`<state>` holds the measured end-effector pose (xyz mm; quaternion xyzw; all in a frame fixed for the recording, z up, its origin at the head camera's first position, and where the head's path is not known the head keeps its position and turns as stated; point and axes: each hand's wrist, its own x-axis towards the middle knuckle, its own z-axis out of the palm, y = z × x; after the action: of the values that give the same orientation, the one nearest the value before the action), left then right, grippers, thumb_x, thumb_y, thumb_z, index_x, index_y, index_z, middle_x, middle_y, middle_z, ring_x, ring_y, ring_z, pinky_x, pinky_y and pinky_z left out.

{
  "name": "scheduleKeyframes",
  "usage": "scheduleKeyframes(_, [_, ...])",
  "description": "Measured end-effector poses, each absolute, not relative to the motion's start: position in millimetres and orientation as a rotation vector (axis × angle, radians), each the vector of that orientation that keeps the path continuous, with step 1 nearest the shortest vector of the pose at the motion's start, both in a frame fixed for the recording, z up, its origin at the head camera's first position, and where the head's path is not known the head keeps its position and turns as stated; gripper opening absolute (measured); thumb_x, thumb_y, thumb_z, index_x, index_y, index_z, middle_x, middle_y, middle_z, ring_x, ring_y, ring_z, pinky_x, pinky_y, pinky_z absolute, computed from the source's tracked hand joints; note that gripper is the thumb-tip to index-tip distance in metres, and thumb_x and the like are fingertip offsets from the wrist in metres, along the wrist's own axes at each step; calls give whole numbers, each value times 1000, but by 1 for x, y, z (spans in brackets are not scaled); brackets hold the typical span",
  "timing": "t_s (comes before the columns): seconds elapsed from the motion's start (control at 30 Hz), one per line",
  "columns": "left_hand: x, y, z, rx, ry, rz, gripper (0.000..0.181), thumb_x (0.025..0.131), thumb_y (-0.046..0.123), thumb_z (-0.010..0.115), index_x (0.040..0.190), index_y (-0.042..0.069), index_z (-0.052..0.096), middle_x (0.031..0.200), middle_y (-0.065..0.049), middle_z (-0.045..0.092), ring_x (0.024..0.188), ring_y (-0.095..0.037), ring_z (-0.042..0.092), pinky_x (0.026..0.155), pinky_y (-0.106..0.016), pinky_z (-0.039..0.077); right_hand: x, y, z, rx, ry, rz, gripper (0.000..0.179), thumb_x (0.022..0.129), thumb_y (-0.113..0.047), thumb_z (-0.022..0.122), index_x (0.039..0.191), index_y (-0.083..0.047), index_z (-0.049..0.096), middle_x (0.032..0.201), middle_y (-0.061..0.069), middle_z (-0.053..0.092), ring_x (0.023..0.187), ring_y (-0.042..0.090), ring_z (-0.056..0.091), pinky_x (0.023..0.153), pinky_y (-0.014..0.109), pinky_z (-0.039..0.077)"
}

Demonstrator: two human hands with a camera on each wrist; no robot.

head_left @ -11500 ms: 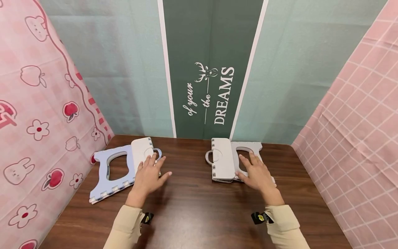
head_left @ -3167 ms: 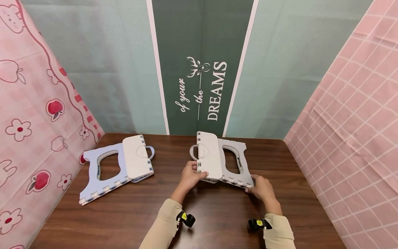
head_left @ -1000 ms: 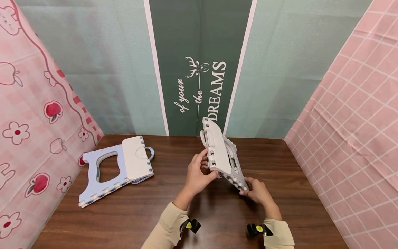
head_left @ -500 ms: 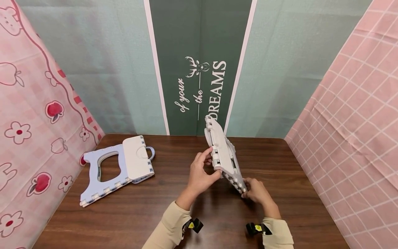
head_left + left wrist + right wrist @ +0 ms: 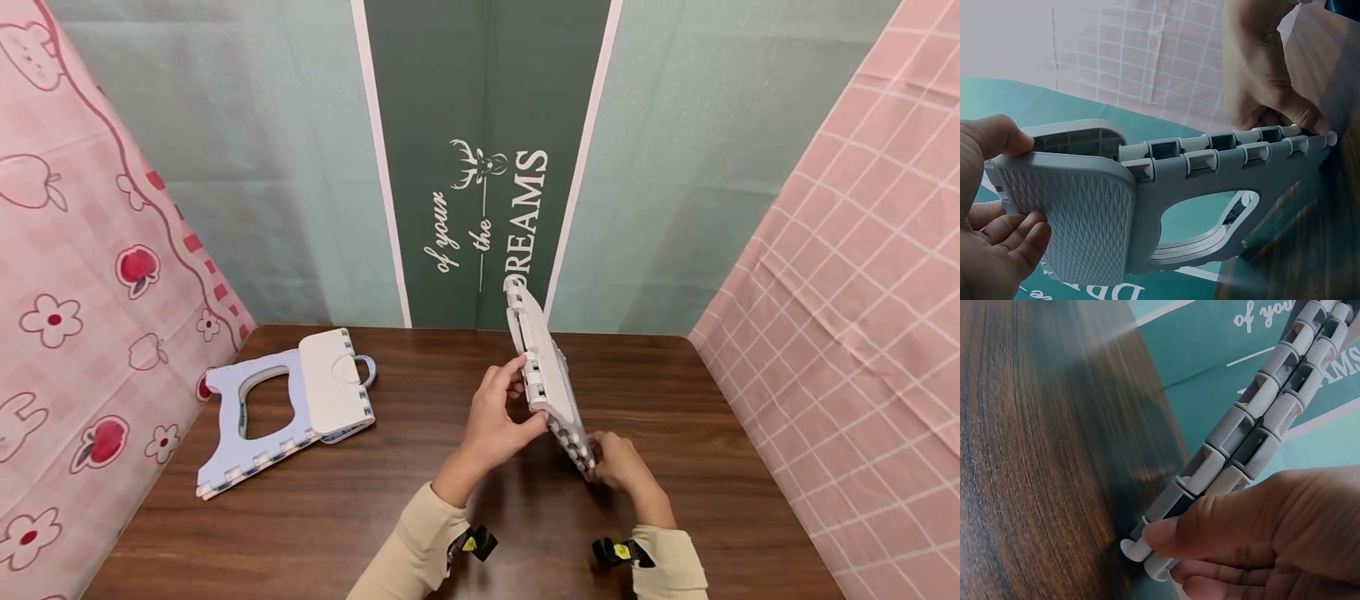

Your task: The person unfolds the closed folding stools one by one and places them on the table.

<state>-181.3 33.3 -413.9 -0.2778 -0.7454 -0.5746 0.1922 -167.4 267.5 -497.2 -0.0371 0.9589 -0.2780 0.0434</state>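
Observation:
A grey folding step stool (image 5: 556, 379) stands tilted up on the table, folded flat, its seat end raised. My left hand (image 5: 496, 417) grips the seat end; in the left wrist view the thumb lies on the top edge of the seat panel (image 5: 1079, 212) and the fingers are on its textured face. My right hand (image 5: 621, 465) holds the lower leg end near the tabletop. In the right wrist view its thumb (image 5: 1179, 531) presses the hinged leg edge (image 5: 1254, 419). A blue and white folding step stool (image 5: 336, 382) lies flat at the left, apart from both hands.
The brown wooden table (image 5: 420, 492) runs back to a green curtain (image 5: 480, 100) with white lettering. A pink printed cloth (image 5: 75, 250) hangs at the left and a pink checked cloth (image 5: 847, 317) at the right.
Earlier both hands lay open over the two stools. My hands then took hold of the grey stool, lifted its seat end and tilted it steeper, shifting it slightly right. The blue stool stayed put.

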Motion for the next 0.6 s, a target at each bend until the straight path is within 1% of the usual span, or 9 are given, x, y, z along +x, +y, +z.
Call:
scheduleKeyframes(0.1, [-182,35,-412,-802,-2115,-1594,72,65,7,74,131,-4,46,99,-13,50,88,-27,55,75,-29,48,-166,267,-497,-114,2941,-843,43,52,4,77,93,-2,66,70,-1,61,65,17,53,63,35,45])
scheduleKeyframes(0.2, [-181,34,-410,-834,-2137,-1565,71,67,9,74,131,-3,45,102,-12,50,89,-27,55,77,-30,48,-165,265,-496,-111,2940,-864,44,50,3,79,92,-3,67,70,-1,62,64,16,53,62,36,45])
scheduleKeyframes(0.27, [-182,33,-408,-858,-2159,-1503,71,68,11,73,131,-4,44,102,-14,50,90,-27,54,77,-29,47,-166,265,-495,-122,2930,-889,44,50,2,79,92,-3,67,71,0,63,65,16,54,62,35,45])
scheduleKeyframes(0.33, [-182,32,-405,-874,-2184,-1426,70,69,14,72,131,-4,44,102,-14,50,88,-23,52,75,-28,46,-166,265,-495,-134,2919,-916,45,50,2,79,93,-1,67,72,1,64,65,16,56,63,35,46])
scheduleKeyframes(0.5, [-181,33,-402,-888,-2224,-1307,70,70,16,72,131,-6,44,102,-15,50,86,-16,50,72,-27,44,-168,266,-493,-176,2897,-923,58,51,0,80,106,6,61,80,7,67,71,19,58,67,36,46])
scheduleKeyframes(0.6, [-181,36,-400,-901,-2242,-1304,71,71,16,72,132,-6,43,102,-16,50,86,-17,51,72,-27,45,-170,266,-492,-190,2884,-887,63,51,0,80,110,8,57,84,9,67,74,20,58,68,37,46])
